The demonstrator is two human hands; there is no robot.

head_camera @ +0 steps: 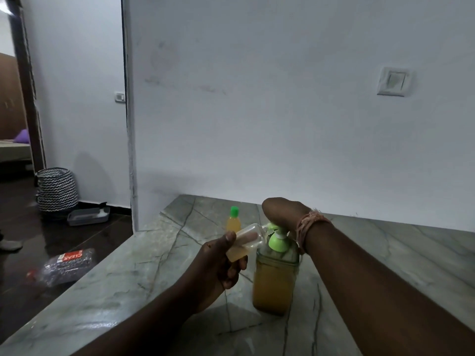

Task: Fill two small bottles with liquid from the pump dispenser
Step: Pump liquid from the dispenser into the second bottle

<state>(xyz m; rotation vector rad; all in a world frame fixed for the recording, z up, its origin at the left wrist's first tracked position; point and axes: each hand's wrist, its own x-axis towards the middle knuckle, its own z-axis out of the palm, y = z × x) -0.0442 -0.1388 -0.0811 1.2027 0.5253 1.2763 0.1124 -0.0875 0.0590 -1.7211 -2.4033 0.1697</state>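
Marble counter (385,253) against white wall: pump dispenser (274,281) centre, right hand (285,214) pressing its green pump head; left hand (221,263) gripping tilted open small bottle (244,242) at nozzle; capped filled bottle (233,222) behind.

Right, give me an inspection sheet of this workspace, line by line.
Surface: grey veined stone counter, against a white wall.
Job's things: pump dispenser upright with amber liquid; open small bottle tilted, mouth at the spout, partly filled; capped small bottle behind, full.
Clutter: nothing seen on the counter.
Hands: left hand grips the open bottle; right hand presses the pump head.
Cables: nothing seen.
Surroundings: patterned basket, grey tray, packet on the floor.
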